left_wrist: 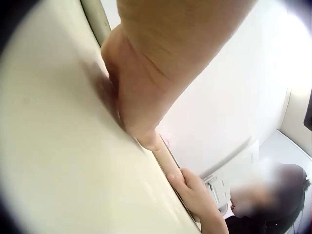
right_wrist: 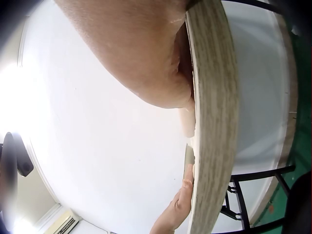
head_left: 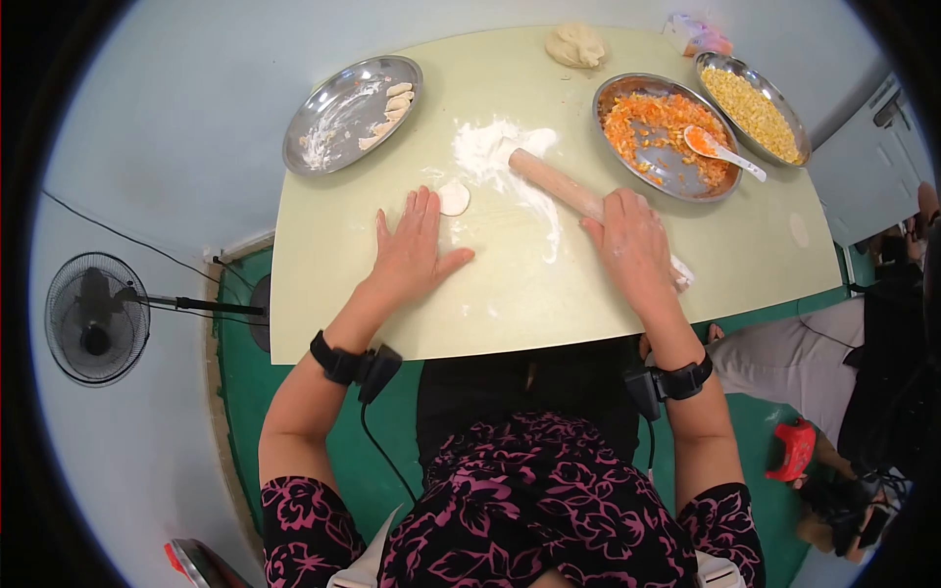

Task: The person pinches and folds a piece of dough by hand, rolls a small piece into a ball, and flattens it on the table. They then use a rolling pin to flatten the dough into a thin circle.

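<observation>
My left hand (head_left: pixel 417 245) lies palm down on the pale table (head_left: pixel 392 328) with its fingers straight and thumb spread. Its fingertips are right at the edge of a small, round dough wrapper (head_left: pixel 454 199). On the other side, my right hand (head_left: pixel 632 245) grips a wooden rolling pin (head_left: pixel 559 183) near its lower end. The pin slants up and left, its far end in a patch of white flour (head_left: pixel 480 147). In the left wrist view the palm and thumb (left_wrist: pixel 141 139) press low to the tabletop; the wrapper is hidden there.
At the back left stands a metal tray (head_left: pixel 328 122) with several dumplings (head_left: pixel 390 116). A dough lump (head_left: pixel 575 45) sits at the back. Rightward are a tray of orange filling (head_left: pixel 637 118) with a spoon (head_left: pixel 720 152) and a tray of yellow bits (head_left: pixel 750 108). Another person (head_left: pixel 814 372) is beside the table.
</observation>
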The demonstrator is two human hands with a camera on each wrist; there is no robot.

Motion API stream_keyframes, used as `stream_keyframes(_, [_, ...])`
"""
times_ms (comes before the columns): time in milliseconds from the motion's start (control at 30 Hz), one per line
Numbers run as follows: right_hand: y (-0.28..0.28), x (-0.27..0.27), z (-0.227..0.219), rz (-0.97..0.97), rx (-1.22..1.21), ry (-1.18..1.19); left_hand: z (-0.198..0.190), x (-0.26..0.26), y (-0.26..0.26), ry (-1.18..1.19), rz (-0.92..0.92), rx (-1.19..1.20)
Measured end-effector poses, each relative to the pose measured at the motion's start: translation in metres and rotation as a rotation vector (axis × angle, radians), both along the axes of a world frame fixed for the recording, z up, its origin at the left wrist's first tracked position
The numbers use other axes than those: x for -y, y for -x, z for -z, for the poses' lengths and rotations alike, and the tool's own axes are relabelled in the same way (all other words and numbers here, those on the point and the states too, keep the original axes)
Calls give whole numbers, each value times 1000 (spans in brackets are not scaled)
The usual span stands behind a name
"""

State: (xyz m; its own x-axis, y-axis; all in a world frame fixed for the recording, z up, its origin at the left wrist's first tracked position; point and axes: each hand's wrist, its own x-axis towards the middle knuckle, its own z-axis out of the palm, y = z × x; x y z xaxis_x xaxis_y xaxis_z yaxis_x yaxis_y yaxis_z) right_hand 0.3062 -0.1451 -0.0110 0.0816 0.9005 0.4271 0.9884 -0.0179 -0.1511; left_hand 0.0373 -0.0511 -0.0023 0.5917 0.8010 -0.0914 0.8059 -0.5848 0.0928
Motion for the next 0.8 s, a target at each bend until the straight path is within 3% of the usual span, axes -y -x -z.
stream_keyframes(167, [2, 0, -1, 9, 12, -9, 4, 24, 1, -47, 91, 99])
stream_keyframes(233, [2, 0, 1, 4, 17, -7, 0, 13, -9, -117, 117, 141])
stream_keyframes(400, [0, 0, 1, 9, 15, 18, -4, -11, -17, -2, 111, 63])
stream_keyframes(633, [3, 1, 1, -1, 15, -22, -3, 41, 8, 7, 190, 90])
stream_keyframes(800, [3, 3, 1, -4, 22, -18, 2, 34, 8, -14, 24, 13])
